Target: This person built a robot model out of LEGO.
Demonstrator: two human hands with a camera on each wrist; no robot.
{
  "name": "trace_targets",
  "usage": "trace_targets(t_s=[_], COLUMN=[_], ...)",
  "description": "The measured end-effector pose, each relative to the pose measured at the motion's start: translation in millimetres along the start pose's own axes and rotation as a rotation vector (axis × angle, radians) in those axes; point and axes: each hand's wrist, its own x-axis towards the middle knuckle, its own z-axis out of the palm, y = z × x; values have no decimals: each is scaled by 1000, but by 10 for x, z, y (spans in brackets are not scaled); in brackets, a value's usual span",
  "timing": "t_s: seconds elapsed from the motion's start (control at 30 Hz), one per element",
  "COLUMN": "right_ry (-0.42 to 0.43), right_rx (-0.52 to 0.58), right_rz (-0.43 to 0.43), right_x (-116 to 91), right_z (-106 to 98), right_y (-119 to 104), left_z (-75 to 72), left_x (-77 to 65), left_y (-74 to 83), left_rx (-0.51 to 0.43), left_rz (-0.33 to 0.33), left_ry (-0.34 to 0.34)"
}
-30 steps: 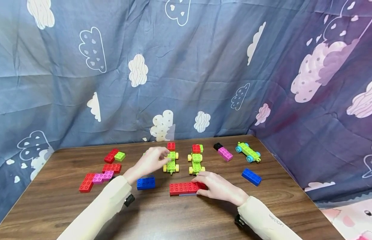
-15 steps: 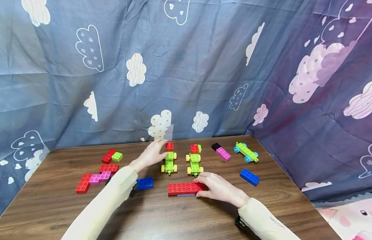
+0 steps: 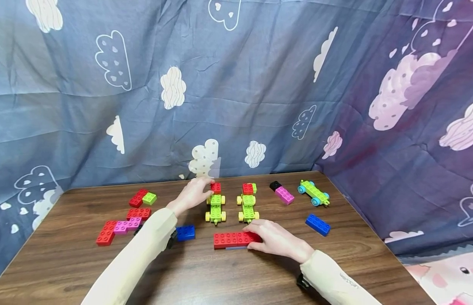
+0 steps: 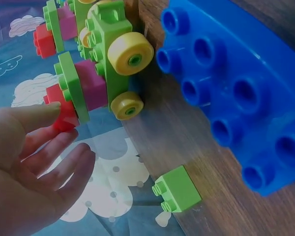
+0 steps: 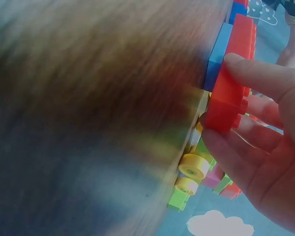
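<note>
My left hand (image 3: 192, 194) has its thumb and a finger at the small red brick (image 4: 62, 109) that tops the left toy car (image 3: 216, 208). Under that brick are a green plate (image 4: 73, 86) and a pink brick (image 4: 91, 84), on a green base with yellow wheels. My right hand (image 3: 276, 239) grips the right end of a row of two red bricks (image 3: 230, 239), thumb on the near side. Beneath that row sits a blue brick (image 5: 218, 56). A similar green car (image 3: 249, 208) with yellow wheels stands close to the right of the first.
A blue brick (image 3: 186, 233) lies under my left forearm, another blue brick (image 3: 318, 225) at right. Red bricks (image 3: 106, 233) and pink bricks (image 3: 128, 225) lie left. A pink brick (image 3: 284, 195) and a blue-wheeled green car base (image 3: 314, 193) are back right; a curtain (image 3: 236, 106) hangs behind.
My left hand has moved back and slightly right, from above the left car to the red brick on its top. My right hand stays on the red bricks.
</note>
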Motion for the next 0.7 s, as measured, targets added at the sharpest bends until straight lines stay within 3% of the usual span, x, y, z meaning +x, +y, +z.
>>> trace_targets(t_s=[0.7], right_ry=[36], right_rx=[-2], right_rz=[-36], right_x=[-19], right_z=[-120], right_y=[112], left_z=[-65], left_x=[-91], left_y=[80], left_rx=[-7], left_rz=[-17], left_ry=[-21])
